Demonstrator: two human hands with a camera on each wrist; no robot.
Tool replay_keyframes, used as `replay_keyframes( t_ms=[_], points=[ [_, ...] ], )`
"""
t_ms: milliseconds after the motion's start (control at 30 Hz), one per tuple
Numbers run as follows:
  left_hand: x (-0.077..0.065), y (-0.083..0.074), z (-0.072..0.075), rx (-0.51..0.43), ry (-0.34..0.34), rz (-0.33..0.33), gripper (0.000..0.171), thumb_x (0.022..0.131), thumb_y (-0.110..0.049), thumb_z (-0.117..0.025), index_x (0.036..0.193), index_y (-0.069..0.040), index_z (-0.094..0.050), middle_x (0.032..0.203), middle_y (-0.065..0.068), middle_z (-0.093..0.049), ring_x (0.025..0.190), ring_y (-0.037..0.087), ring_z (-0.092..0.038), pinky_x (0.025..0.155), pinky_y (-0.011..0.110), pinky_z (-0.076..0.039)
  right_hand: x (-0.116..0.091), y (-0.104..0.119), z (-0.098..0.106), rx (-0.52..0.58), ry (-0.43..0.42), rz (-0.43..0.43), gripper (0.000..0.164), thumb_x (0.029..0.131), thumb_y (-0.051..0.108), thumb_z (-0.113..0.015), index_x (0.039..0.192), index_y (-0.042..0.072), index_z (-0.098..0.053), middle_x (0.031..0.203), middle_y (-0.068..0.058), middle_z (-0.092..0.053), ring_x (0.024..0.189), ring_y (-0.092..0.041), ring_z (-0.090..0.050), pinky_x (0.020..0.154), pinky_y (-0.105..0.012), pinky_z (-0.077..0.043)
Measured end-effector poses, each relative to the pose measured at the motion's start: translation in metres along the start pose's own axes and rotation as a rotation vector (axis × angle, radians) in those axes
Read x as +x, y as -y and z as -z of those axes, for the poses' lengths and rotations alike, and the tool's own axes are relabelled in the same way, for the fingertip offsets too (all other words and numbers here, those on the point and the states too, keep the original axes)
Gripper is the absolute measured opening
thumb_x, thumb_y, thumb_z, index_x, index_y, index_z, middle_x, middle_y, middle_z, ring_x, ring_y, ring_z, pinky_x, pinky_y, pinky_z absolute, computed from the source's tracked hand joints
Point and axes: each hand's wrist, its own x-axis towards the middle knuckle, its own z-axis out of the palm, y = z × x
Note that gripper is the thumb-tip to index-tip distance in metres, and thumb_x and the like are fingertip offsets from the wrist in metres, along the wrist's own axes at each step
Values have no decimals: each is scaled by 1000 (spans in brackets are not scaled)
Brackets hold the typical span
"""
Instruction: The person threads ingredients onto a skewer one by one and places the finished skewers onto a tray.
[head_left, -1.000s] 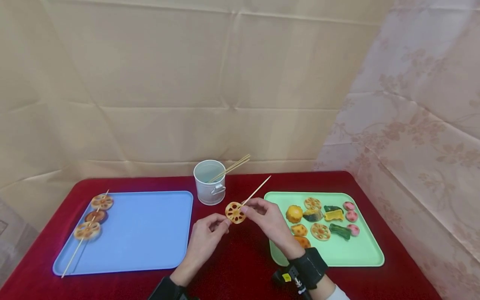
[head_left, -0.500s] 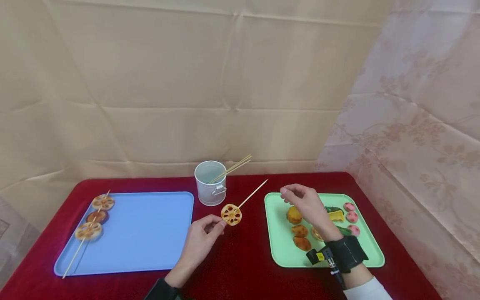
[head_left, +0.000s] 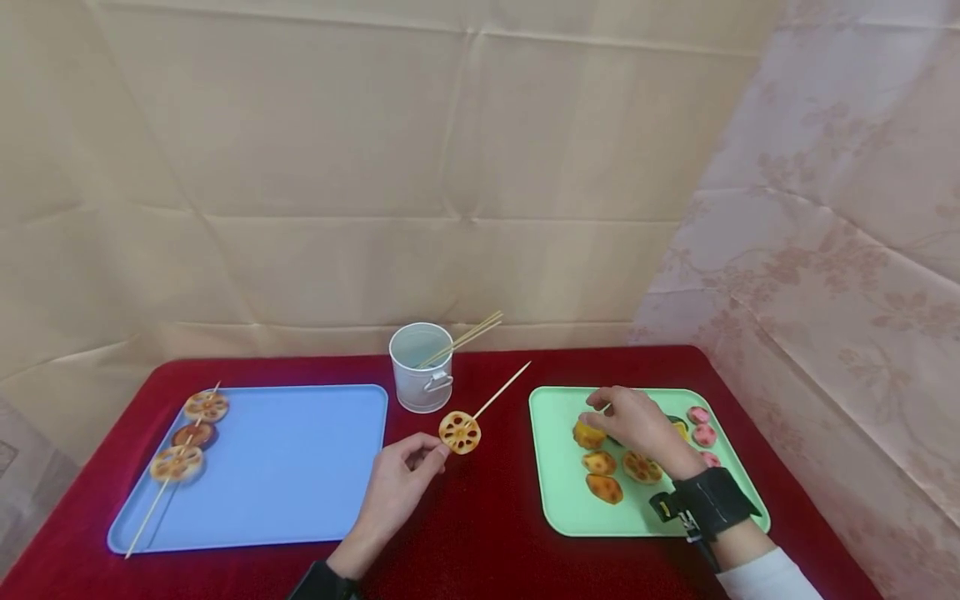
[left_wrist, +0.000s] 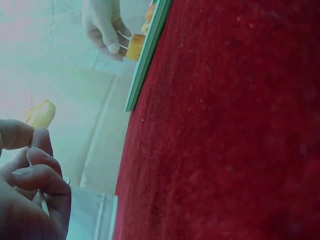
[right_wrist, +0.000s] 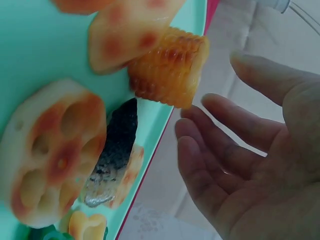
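Note:
My left hand (head_left: 405,479) pinches a bamboo skewer (head_left: 502,390) in front of the bucket. A browned lotus root slice (head_left: 460,432) is threaded on it, right at the fingertips, and the bare stick points up to the right. In the left wrist view part of the stick (left_wrist: 44,202) shows between the curled fingers. My right hand (head_left: 637,425) hovers over the green tray (head_left: 562,508), its thumb and fingers apart around a piece of corn (head_left: 588,435). The right wrist view shows the fingertips close to the corn's end, with nothing gripped.
Beside the corn lie potato-like pieces (head_left: 603,488), a lotus root slice (head_left: 642,468) and pink rounds (head_left: 703,435). At left, a blue tray (head_left: 285,467) bears a finished-looking skewer with lotus slices (head_left: 176,463). A white bucket (head_left: 420,383) holds several bare skewers (head_left: 472,333).
My right hand has let go of the skewer and moved right, then down toward the corn on the green tray. My left hand has shifted slightly left and down with the skewer.

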Motion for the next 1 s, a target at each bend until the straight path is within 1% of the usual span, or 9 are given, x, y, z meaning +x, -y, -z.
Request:
replay_keyframes(
  t_ms=[200, 300, 367, 433, 533, 633, 733, 800, 1000],
  points=[
    [0, 1, 0, -2, -6, -1, 10, 96, -15, -72, 93, -6, -75, 73, 0, -67, 63, 10, -56, 57, 23, -40, -3, -4, -1, -51, 47, 23, 39, 94, 32, -77, 116, -1, -74, 103, -9, -75, 96, -29, -69, 84, -47, -54],
    [0, 1, 0, -1, -8, 2, 9, 96, -14, -72, 93, -7, -75, 73, -1, -67, 63, 10, -56, 57, 23, -40, -3, -3, -1, -63, 91, 12, 42, 94, 31, -77, 118, -2, -72, 108, -13, -74, 102, -32, -69, 88, -50, -54],
    [0, 1, -1, 0, -8, 7, 8, 96, -13, -72, 92, -7, -75, 72, -1, -67, 63, 10, -56, 57, 23, -40, -4, -3, -1, -69, 118, -1, 43, 94, 31, -77, 119, -3, -72, 110, -14, -74, 103, -32, -68, 89, -51, -53],
    [1, 1, -1, 4, -9, 14, 7, 96, -12, -72, 91, -8, -75, 72, -1, -67, 63, 11, -56, 57, 23, -40, -4, -2, -1, -65, 135, -12, 43, 94, 32, -77, 119, -3, -71, 110, -13, -73, 101, -30, -67, 88, -51, -53],
    [1, 1, -1, 9, -12, 12, 7, 96, -11, -72, 91, -7, -75, 72, -1, -67, 62, 10, -56, 57, 23, -40, -4, -3, -2, -50, 150, -13, 39, 95, 32, -76, 116, -1, -73, 102, -7, -72, 91, -23, -63, 83, -45, -53],
    [1, 2, -1, 12, -14, 6, 8, 96, -11, -72, 91, -6, -75, 72, -1, -67, 62, 10, -56, 57, 23, -39, -3, -3, -2, -36, 164, -7, 35, 95, 32, -75, 111, 2, -72, 92, -1, -67, 82, -19, -56, 74, -39, -47],
    [0, 2, -1, 11, -14, 0, 8, 96, -12, -72, 91, -5, -75, 72, -1, -67, 61, 9, -55, 57, 23, -39, -4, -3, -4, -23, 155, -6, 31, 94, 32, -76, 106, 4, -70, 85, 1, -61, 78, -17, -51, 70, -36, -42],
    [0, 2, -1, 13, -13, -1, 9, 96, -12, -72, 91, -5, -75, 72, -1, -67, 61, 9, -54, 56, 22, -38, -5, -2, -5, -23, 137, -4, 33, 93, 33, -78, 105, 5, -68, 84, 1, -60, 77, -17, -51, 70, -36, -43],
    [1, 2, -1, 16, -13, 7, 9, 96, -12, -72, 91, -6, -75, 71, -2, -66, 60, 9, -52, 55, 23, -36, -7, -1, -11, 6, 66, -23, 43, 87, 37, -83, 108, 5, -65, 91, -2, -66, 82, -17, -58, 74, -37, -47]
  ],
)
